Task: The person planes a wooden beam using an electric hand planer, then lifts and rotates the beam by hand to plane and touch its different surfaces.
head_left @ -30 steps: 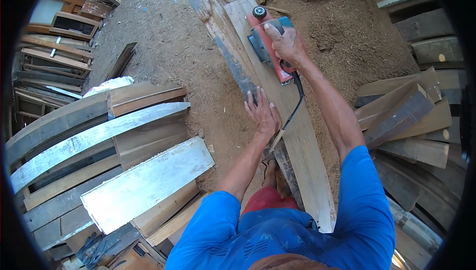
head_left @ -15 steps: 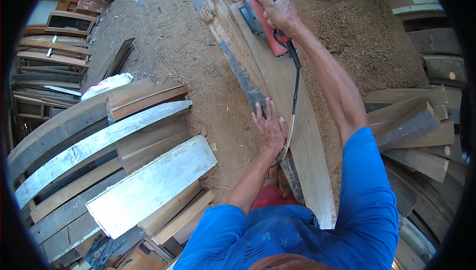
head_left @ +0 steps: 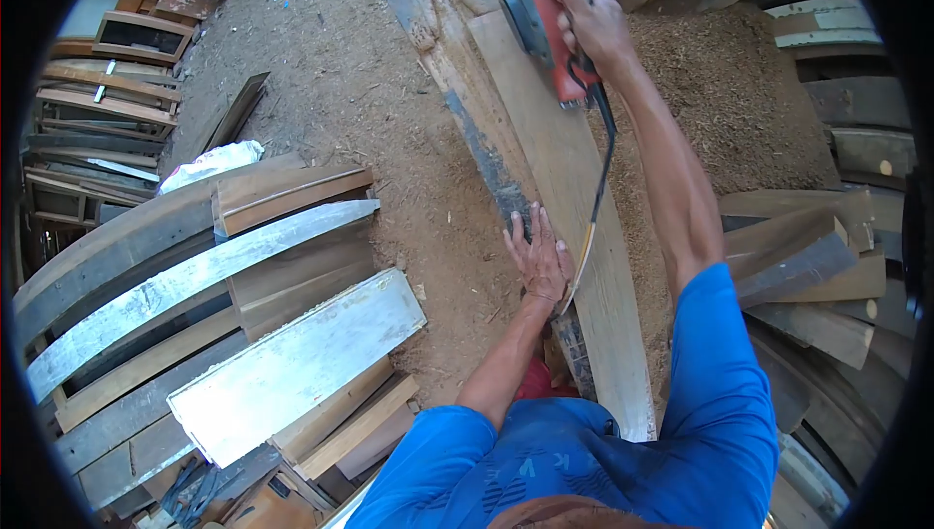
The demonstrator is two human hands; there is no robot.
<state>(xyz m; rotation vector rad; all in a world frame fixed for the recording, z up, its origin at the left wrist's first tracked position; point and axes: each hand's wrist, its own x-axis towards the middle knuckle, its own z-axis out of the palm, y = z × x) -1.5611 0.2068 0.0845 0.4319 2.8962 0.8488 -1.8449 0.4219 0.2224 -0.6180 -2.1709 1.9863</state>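
Note:
My right hand [head_left: 595,28] is closed around the handle of a red electric hand planer [head_left: 551,33] with a black front knob. The planer is at the far end of a long pale wooden board [head_left: 574,203], over its right edge. I cannot tell whether its sole touches the wood. My left hand [head_left: 540,257] lies with fingers stretched out on a weathered beam [head_left: 486,145] beside the board. From the planer, a power cord [head_left: 603,174], dark and then yellowish, runs back over the board past my left wrist.
A heap of wood shavings [head_left: 735,101] lies to the right. Stacked planks [head_left: 803,247] stand beyond it. At the left are more timbers, a white-painted board [head_left: 302,364], a white sack [head_left: 209,167] and old wooden frames [head_left: 141,38].
My right hand and the planer have shifted right, toward the board's right edge. The cord has swung right with them. My left hand stays on the beam; the view has shifted slightly.

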